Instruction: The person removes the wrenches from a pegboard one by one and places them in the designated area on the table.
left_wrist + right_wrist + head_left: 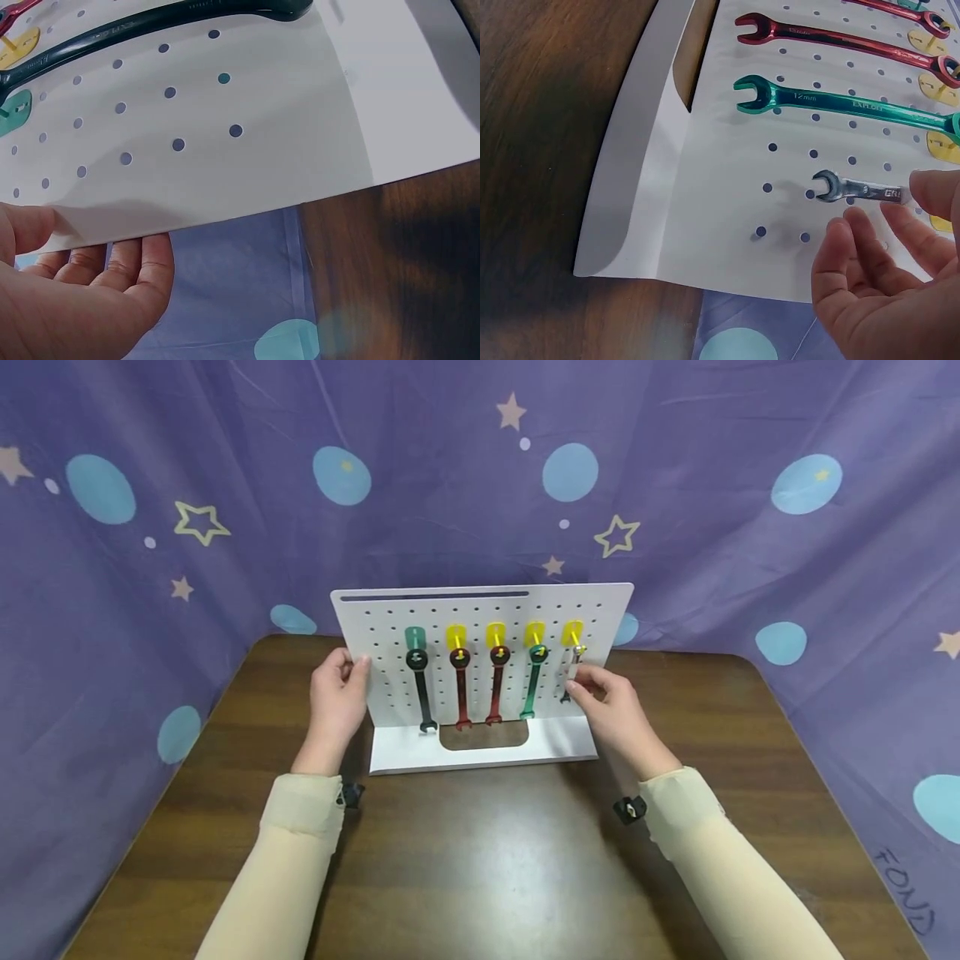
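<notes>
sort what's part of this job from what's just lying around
Seems part of the job:
silver wrench, pinched by the right hand
white pegboard, edge gripped by the left hand
dark wrench, two red wrenches, green wrench, all hanging
yellow hooks, green hook

Just around:
wooden table
purple curtain
wrist cameras

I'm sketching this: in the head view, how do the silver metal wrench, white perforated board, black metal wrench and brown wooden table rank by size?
1. Table
2. Board
3. Black wrench
4. Silver wrench, partly hidden
</notes>
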The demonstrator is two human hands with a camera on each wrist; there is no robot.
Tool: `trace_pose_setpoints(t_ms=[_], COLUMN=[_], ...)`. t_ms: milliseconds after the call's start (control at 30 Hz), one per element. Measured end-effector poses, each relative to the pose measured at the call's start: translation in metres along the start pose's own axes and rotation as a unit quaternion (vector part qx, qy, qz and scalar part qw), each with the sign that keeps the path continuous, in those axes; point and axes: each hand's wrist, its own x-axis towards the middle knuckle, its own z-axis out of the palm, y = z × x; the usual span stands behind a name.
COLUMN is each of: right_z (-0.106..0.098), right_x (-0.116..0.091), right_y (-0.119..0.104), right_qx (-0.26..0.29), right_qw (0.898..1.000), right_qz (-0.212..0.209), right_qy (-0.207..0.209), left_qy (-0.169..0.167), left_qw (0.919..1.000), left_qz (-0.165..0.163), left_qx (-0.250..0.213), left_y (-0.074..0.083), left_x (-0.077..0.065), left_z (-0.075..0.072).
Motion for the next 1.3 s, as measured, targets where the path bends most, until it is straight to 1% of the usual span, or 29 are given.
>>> trace_pose_setpoints(t_ms=[133,300,667,900,1033,1300], right_z=[-0.001,-0.003,-0.004,-0.003,-0.004,-0.008], right_x=[-0.001,-0.006,-0.015,-0.022,-0.025,-0.028], right_y=[0.0,-0.001,-0.006,-0.01,-0.013,-0.016], right_qx=[-0.001,-0.007,0.039,0.067,0.066,0.075], right_qw=[1.0,1.0,0.999,0.998,0.998,0.997], right_qz=[-0.004,-0.001,-0.004,0.008,0.015,0.007], right_qy=[0.003,0.011,-0.013,-0.003,0.001,0.005], left_qy=[0.004,0.003,0.003,0.005,0.003,0.005], left_qw=[1.0,1.0,1.0,1.0,1.0,0.9999], left_qz=[0.004,0.002,-0.008,-0.004,-0.004,-0.006], left_qx=[-0.001,-0.002,-0.004,-0.003,-0.005,-0.006], left_y=[-0.001,0.0,0.001,-0.001,-0.001,-0.001], left_x=[-0.001,0.0,-0.001,-0.001,-0.002,-0.002], left_z=[0.001,0.002,0.001,0.0,0.001,0.001])
